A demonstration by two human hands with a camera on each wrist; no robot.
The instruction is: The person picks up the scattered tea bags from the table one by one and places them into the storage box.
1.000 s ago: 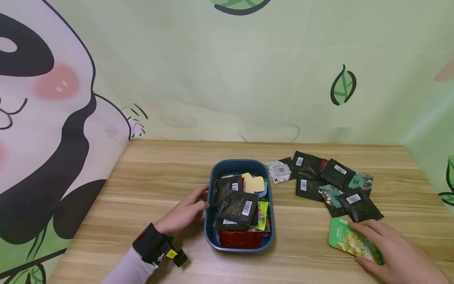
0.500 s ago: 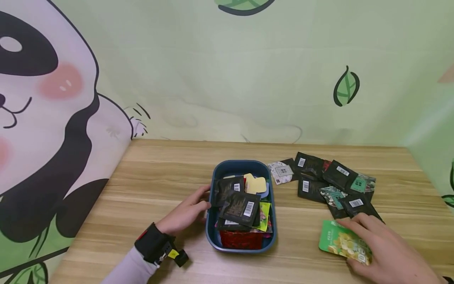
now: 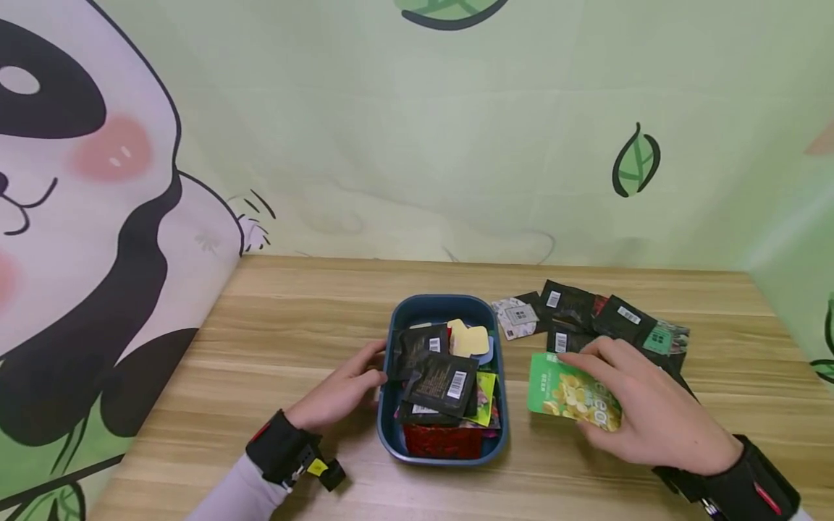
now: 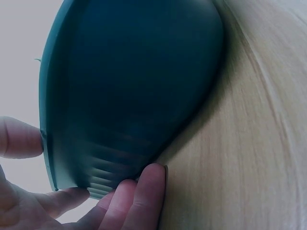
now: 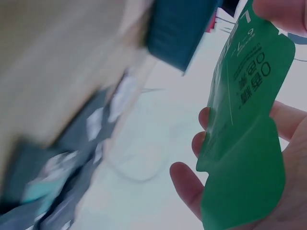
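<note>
A dark blue plastic bin [image 3: 443, 307] holds several black sachets [image 3: 439, 383], a yellow-green packet [image 3: 484, 398], a red item [image 3: 443, 441] and cream-coloured pieces [image 3: 468, 336]. My left hand [image 3: 345, 391] rests against the bin's left side. In the left wrist view, its fingertips [image 4: 148, 191] touch the outer wall low down, and the thumb meets the rim. Right of the bin, my right hand [image 3: 651, 412] pinches a green packet [image 3: 563, 391] with a yellow picture. The packet's plain green back [image 5: 244, 172] shows in the right wrist view, with fingers behind it.
Several black and patterned sachets [image 3: 625, 322] lie scattered at the back right of the wooden table [image 3: 313, 297], partly hidden by my right hand. A printed green backdrop [image 3: 365, 145] with a panda [image 3: 137, 289] stands behind and to the left.
My right hand has carried the green packet left and away from me, towards the bin, and it now overlaps the sachets in view. The left hand and bin have stayed put.
</note>
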